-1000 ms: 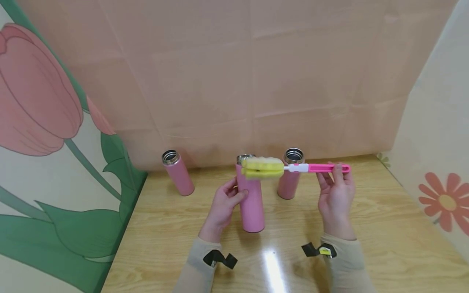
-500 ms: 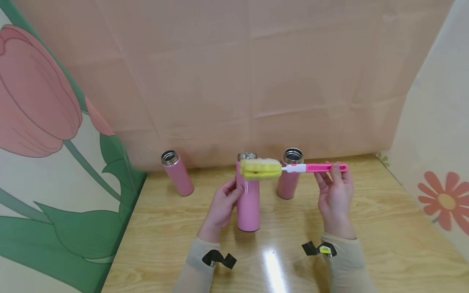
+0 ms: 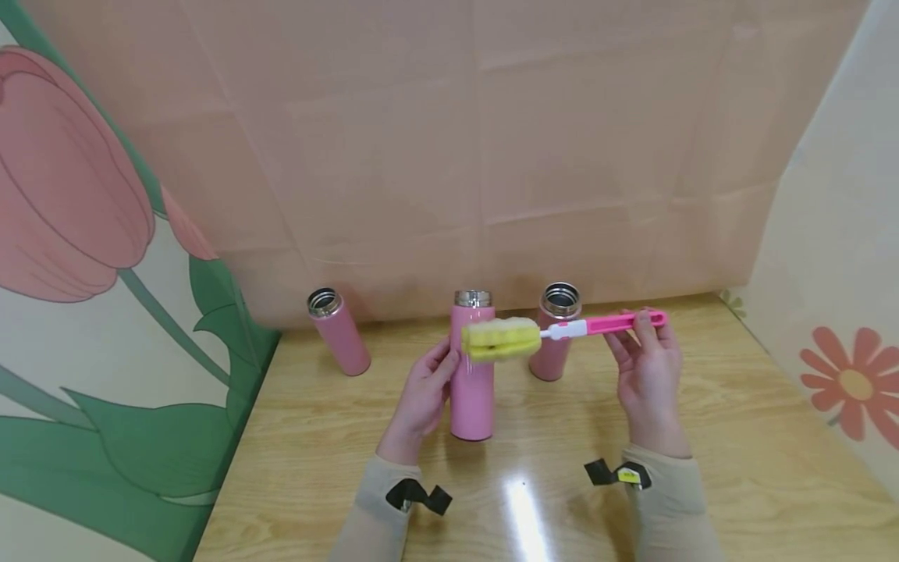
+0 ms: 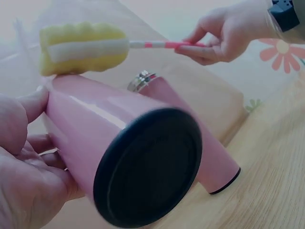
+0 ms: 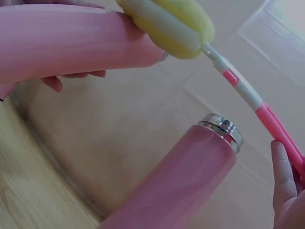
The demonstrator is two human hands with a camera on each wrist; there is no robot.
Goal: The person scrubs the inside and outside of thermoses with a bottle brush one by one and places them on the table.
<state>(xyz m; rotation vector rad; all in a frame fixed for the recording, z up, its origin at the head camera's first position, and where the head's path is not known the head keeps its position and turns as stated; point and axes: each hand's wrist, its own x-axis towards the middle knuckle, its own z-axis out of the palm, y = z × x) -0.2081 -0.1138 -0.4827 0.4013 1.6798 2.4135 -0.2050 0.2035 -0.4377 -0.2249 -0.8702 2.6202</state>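
Note:
My left hand (image 3: 424, 386) grips a pink thermos bottle (image 3: 471, 402) with a silver neck, round its left side. In the left wrist view the bottle's black base (image 4: 150, 167) shows, raised off the table. Between thumb and fingers, my right hand (image 3: 649, 375) holds the pink handle of a bottle brush (image 3: 618, 322). The brush's yellow and white sponge head (image 3: 500, 340) lies across the front of the bottle, outside it. From the right wrist view the sponge head (image 5: 176, 24) overlaps the bottle's upper side near the neck; whether they touch I cannot tell.
Two more pink bottles stand uncapped at the back of the wooden table (image 3: 302, 468): the left bottle (image 3: 341, 339) and the right bottle (image 3: 551, 355), partly behind the brush. A beige sheet (image 3: 393, 156) hangs behind; patterned panels flank both sides.
The held bottle has shifted slightly left and stands a bit straighter. The brush's sponge head has dipped lower along the bottle, so the handle now slopes. The other bottles have stayed put.

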